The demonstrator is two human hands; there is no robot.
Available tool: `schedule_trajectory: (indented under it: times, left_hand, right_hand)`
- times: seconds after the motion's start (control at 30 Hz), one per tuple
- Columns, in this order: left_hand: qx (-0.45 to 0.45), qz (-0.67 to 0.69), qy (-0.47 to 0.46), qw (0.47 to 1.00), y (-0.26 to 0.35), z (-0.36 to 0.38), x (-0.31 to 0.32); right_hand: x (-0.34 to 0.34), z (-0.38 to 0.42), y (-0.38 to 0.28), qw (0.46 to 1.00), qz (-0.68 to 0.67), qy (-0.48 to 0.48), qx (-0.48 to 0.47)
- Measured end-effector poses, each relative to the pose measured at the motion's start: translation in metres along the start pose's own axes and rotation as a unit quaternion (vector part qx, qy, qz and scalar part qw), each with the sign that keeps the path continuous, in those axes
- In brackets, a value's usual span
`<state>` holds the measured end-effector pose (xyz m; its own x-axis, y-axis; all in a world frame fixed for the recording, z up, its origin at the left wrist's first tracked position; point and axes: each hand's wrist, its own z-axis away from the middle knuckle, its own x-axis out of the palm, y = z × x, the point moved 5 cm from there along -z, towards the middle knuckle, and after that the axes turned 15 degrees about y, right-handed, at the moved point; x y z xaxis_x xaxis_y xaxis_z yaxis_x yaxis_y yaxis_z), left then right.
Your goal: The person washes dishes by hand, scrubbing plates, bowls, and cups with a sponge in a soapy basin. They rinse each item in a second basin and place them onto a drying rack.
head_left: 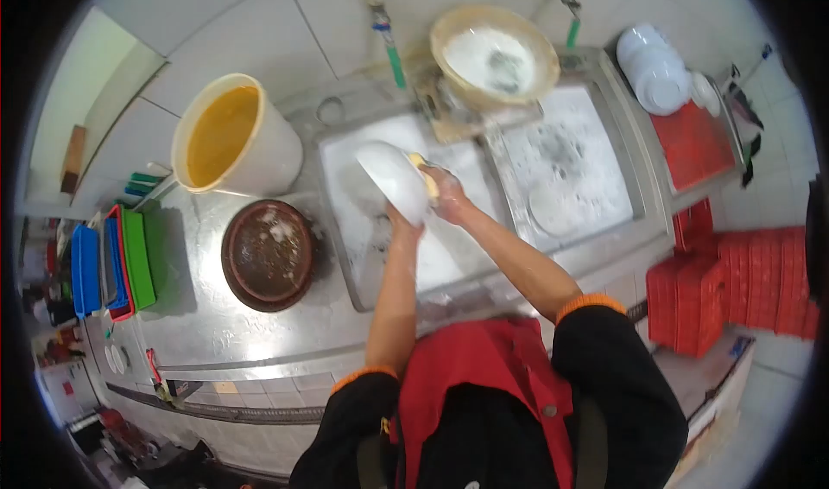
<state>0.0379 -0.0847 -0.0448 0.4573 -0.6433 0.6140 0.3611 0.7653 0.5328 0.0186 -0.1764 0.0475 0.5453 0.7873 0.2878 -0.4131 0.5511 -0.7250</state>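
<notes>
Over the left sink basin (347,269), full of white suds, a white bowl (393,178) is held tilted on its side. My left hand (404,221) grips the bowl's lower edge, its fingers mostly hidden behind the bowl. My right hand (446,197) is closed on a yellow sponge (421,168) and presses it against the bowl's right-hand side. Foam surrounds both hands, and part of the basin's contents is hidden under it.
A beige basin of suds (440,48) stands behind the sinks. Left are a white bucket (281,156) of yellow liquid, a brown round vessel (268,256) and coloured trays (134,260). Stacked white bowls (661,79) and red crates (686,303) are on the right.
</notes>
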Motion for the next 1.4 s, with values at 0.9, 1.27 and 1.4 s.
schedule_trajectory:
  times: [0.9, 1.27, 1.4]
  left_hand:
    - [-0.002, -0.848, -0.117, 0.516, -0.088, -0.076, -0.222]
    - [-0.013, -0.845, -0.119, 0.520, -0.122, -0.134, -0.176]
    - [-0.011, -0.872, -0.085, 0.482, -0.096, -0.144, -0.206]
  right_hand:
    - [-0.307, -0.051, -0.150, 0.535, 0.510, 0.483, -0.469]
    - [-0.060, -0.042, -0.270, 0.678, 0.392, 0.134, -0.607]
    - [-0.028, -0.114, -0.246, 0.599, 0.553, 0.061, -0.576]
